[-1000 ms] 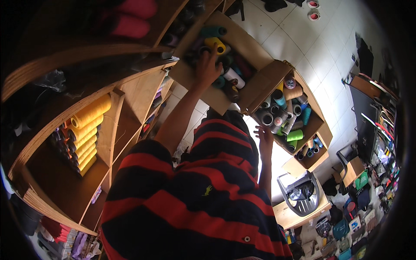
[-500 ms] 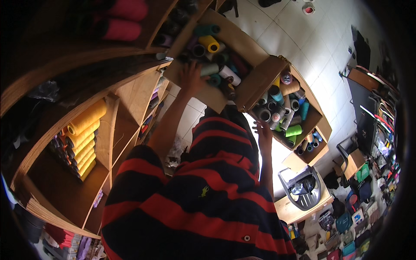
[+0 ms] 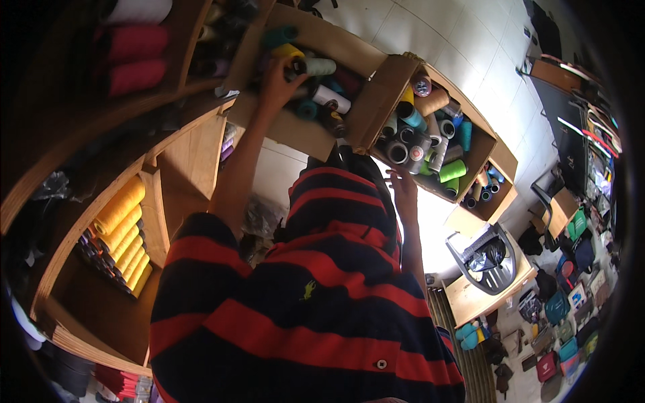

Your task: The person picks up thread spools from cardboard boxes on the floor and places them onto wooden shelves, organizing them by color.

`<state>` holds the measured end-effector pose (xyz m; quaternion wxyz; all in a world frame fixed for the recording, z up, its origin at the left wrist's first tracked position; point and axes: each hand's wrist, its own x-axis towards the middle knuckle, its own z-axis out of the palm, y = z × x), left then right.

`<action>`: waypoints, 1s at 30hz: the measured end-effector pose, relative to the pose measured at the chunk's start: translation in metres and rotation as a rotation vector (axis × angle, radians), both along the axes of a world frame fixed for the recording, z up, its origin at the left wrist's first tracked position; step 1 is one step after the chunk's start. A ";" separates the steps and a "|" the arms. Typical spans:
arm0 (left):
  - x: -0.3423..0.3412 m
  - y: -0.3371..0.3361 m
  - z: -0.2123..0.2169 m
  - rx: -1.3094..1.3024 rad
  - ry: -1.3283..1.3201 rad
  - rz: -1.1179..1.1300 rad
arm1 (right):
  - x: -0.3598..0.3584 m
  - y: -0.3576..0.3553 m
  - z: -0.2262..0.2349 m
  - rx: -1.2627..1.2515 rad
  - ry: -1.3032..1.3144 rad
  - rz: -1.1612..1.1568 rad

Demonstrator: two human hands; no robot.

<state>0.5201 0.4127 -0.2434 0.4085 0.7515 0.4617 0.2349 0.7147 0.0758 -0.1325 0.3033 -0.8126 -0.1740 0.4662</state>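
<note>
My left hand [image 3: 277, 86] reaches into an open cardboard box [image 3: 299, 138] of thread spools. Its fingers close round the dark end of a pale green thread spool [image 3: 319, 66]. Beside that hand lie a yellow spool [image 3: 287, 51], a teal spool [image 3: 307, 109] and a white spool [image 3: 332, 99]. My right hand [image 3: 404, 190] is empty, fingers loosely apart, near the close side of a second cardboard box [image 3: 374, 107]. That box holds many spools, among them a bright green one [image 3: 452, 170] and a tan one [image 3: 431, 102].
Wooden shelving [image 3: 161, 208] runs along my left, with stacked yellow spools [image 3: 121, 232] and red spools [image 3: 138, 59]. A smaller box of spools [image 3: 508, 176] and a dark plastic chair [image 3: 494, 275] stand to the right. Bags and other goods cover the floor at far right.
My left hand has closed on the pale green spool and shifted it farther into the box, away from me. My right hand stays beside the second box. The whole view has shifted slightly.
</note>
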 end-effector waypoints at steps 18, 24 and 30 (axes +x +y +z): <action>0.029 -0.118 0.010 -0.102 0.038 0.090 | -0.001 -0.011 -0.012 0.002 0.044 -0.004; 0.010 -0.107 0.005 -0.125 -0.060 0.401 | 0.006 -0.016 -0.017 -0.014 0.018 0.030; -0.042 -0.050 -0.029 -0.801 -0.178 0.683 | 0.006 -0.015 -0.017 0.008 0.022 0.054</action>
